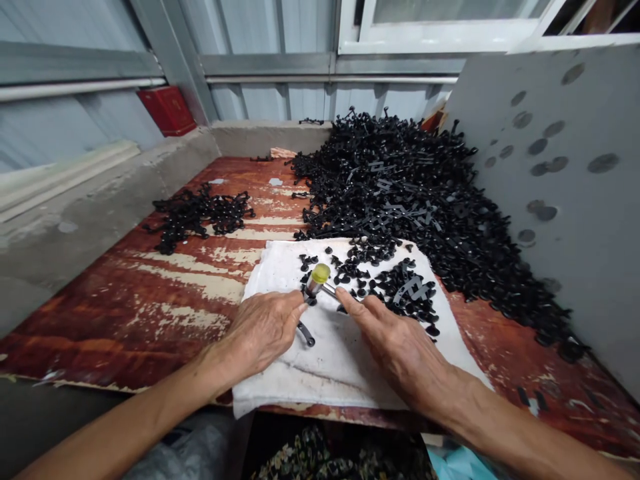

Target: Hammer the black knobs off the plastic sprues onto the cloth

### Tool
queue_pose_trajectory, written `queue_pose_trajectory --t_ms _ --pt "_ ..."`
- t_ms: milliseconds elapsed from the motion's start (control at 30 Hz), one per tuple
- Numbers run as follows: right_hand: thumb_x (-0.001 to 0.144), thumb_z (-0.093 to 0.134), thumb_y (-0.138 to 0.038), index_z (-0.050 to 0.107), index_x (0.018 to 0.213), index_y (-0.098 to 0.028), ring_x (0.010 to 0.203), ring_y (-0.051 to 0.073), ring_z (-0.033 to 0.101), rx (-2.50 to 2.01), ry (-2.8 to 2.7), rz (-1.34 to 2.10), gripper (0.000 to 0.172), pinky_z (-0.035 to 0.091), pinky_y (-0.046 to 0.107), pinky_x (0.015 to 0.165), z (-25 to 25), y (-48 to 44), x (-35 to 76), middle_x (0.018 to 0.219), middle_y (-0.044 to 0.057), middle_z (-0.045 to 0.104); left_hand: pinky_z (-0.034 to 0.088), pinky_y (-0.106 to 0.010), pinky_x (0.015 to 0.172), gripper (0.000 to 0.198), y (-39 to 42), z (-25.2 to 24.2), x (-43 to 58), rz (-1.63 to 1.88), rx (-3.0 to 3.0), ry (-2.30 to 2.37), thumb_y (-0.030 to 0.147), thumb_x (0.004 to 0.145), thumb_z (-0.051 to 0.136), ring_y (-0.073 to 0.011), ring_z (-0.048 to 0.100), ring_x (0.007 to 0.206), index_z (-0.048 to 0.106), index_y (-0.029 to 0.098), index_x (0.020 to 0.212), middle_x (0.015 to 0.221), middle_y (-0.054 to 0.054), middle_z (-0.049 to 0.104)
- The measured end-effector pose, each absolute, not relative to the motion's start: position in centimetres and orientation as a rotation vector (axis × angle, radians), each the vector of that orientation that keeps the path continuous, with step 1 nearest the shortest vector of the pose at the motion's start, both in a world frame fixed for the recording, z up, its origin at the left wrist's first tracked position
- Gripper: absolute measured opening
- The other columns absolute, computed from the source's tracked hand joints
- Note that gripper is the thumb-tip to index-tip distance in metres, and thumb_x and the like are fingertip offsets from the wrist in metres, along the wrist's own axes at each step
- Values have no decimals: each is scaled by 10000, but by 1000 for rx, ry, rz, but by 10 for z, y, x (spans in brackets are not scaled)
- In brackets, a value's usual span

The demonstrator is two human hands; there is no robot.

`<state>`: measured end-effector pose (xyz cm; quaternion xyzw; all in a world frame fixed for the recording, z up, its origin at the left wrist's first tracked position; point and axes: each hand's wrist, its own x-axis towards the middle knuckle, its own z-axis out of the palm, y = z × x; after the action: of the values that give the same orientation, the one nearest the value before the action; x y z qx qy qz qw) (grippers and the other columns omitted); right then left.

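My right hand (397, 337) is closed round the metal handle of a small mallet (320, 273), its index finger stretched along the shaft. The mallet has a silver head with a yellow-green face turned up. My left hand (267, 327) is closed on a slim black part (307, 335); a curved arm with a small round holed end sticks out below its fingers. The mallet head is right beside the left fingertips, over a black piece that it partly hides. Both hands are above a folded white cloth (345, 383). Small black disc-headed pieces (407, 293) lie scattered on its far and right side.
A large heap of black parts (400, 180) covers the back right of the worn red-brown table (175, 320). A smaller pile of linked black parts (200, 213) lies left. A grey panel (575, 180) stands on the right. A red box (167, 110) sits on the back-left ledge.
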<state>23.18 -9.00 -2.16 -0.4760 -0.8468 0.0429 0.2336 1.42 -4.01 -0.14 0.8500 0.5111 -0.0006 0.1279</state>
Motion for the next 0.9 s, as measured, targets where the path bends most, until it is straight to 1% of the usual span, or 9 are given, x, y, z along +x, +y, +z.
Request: queue_pose_trajectory --t_ms 100,133,267,400,500,567,733,800,900 --pt "837 329 15 199 1525 -215 603 163 571 -1289 -2253 55 736 505 261 532 -19 -92 231 843 53 569 312 -283 633 309 -40 -2 13 -17 2456 1495 296 959 283 -204 608 700 488 213 742 717 -39 626" --pt "845 327 9 189 1526 -203 627 175 582 -1291 -2250 22 727 506 268 533 -18 -93 231 843 59 569 312 -281 629 315 -40 -2 13 -15 2452 1496 300 960 282 -202 610 695 487 214 738 711 -38 628" --pt "805 314 24 288 1490 -173 498 157 527 -1359 -2407 7 714 463 266 451 -18 -91 234 805 50 578 296 -271 599 296 -41 -2 13 -6 2457 1500 296 957 301 -192 608 664 502 219 754 697 -29 630" --pt "851 312 -3 257 1504 -186 602 169 577 -1402 -2339 19 681 487 261 518 -18 -90 233 855 68 588 278 -264 577 288 -41 -1 14 -11 2426 1519 291 953 315 -183 595 630 509 221 751 670 -20 626" --pt "792 336 18 330 1479 -171 489 143 499 -1440 -2480 -1 712 435 251 458 -15 -90 231 793 45 577 269 -264 572 272 -41 -1 14 4 2390 1498 300 945 315 -176 563 602 503 220 766 669 -18 611" --pt "788 330 22 376 1457 -149 456 131 476 -1460 -2513 18 692 420 250 450 -13 -91 232 786 46 584 262 -264 570 269 -41 -1 12 3 2355 1480 318 943 310 -168 529 584 486 221 764 649 -9 578" --pt "797 321 35 399 1444 -132 465 133 525 -1501 -2502 104 672 414 260 465 -12 -90 233 855 79 635 249 -264 558 271 -42 0 7 82 2271 1484 338 921 299 -145 428 537 426 219 713 579 19 466" --pt "819 336 20 384 1456 -150 479 135 533 -1517 -2517 114 662 412 259 481 -9 -86 229 848 69 632 256 -254 542 289 -42 1 2 182 2193 1446 371 898 315 -133 407 529 406 216 672 566 26 445" --pt "824 376 2 346 1482 -181 482 144 525 -1529 -2592 38 684 387 266 478 -5 -74 219 849 62 618 277 -225 486 380 -42 1 -11 326 1906 1408 520 849 373 -109 382 493 412 211 632 538 40 440"
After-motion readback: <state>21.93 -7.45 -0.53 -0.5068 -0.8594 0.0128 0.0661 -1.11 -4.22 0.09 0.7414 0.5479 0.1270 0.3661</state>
